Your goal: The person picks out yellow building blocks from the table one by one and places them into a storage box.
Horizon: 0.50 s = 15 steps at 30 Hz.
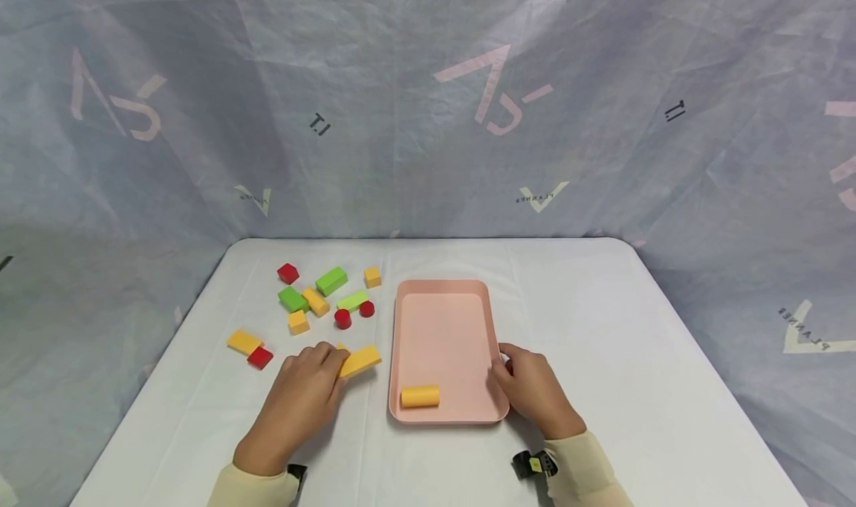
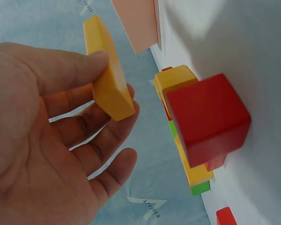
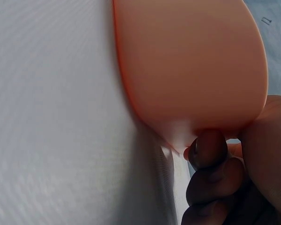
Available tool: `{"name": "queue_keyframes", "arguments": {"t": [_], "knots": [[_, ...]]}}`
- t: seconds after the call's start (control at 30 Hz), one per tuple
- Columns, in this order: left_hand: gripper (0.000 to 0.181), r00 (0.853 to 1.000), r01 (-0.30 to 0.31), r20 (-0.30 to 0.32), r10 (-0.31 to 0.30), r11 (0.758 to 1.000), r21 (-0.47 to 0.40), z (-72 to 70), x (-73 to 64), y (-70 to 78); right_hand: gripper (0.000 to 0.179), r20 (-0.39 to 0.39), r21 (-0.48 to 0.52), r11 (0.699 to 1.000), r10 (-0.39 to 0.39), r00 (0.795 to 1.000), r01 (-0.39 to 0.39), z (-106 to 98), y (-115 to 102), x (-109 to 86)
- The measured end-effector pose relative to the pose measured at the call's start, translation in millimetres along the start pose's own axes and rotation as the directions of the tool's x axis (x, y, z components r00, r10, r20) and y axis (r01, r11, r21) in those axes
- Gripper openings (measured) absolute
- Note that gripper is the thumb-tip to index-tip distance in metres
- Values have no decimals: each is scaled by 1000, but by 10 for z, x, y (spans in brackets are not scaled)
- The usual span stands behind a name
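My left hand (image 1: 299,395) pinches a flat yellow block (image 1: 362,360) between thumb and fingers, just left of the pink tray (image 1: 444,321). The left wrist view shows the yellow block (image 2: 108,75) held off the table, with a red block (image 2: 210,119) close by. A bit of another yellow piece shows beside the fingertips, mostly hidden. Inside the tray, a yellow cylinder (image 1: 420,396) lies near the front left corner. My right hand (image 1: 535,388) grips the tray's right wall near the front; the right wrist view shows its fingers bent at the wall (image 3: 192,70).
Left of the tray are scattered green blocks (image 1: 332,280), yellow cubes (image 1: 299,323), red cylinders (image 1: 342,319) and a red block (image 1: 288,273). A yellow block (image 1: 244,342) and a red piece (image 1: 260,357) touch farther left. A grey printed curtain (image 1: 414,157) stands behind the white table (image 1: 588,306).
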<state>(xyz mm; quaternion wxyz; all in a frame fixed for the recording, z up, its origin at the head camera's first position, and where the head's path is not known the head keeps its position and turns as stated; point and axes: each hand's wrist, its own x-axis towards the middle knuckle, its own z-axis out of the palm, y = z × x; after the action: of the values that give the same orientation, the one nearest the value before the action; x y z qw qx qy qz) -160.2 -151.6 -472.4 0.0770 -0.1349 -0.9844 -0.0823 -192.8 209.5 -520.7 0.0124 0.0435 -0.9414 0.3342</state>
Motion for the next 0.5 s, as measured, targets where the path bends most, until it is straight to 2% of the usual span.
{"name": "queue_keyframes", "arguments": {"t": [0.3,0.5], "knots": [[39,1000,-30,9,30,1000,1,2,14,37,21,6,0,1000,-8,1000,8,-11,4,18],[40,999,-15,42,14,1000,7,15,57,56,22,1,-3,1000,1,1000,-1,0,13,8]]}}
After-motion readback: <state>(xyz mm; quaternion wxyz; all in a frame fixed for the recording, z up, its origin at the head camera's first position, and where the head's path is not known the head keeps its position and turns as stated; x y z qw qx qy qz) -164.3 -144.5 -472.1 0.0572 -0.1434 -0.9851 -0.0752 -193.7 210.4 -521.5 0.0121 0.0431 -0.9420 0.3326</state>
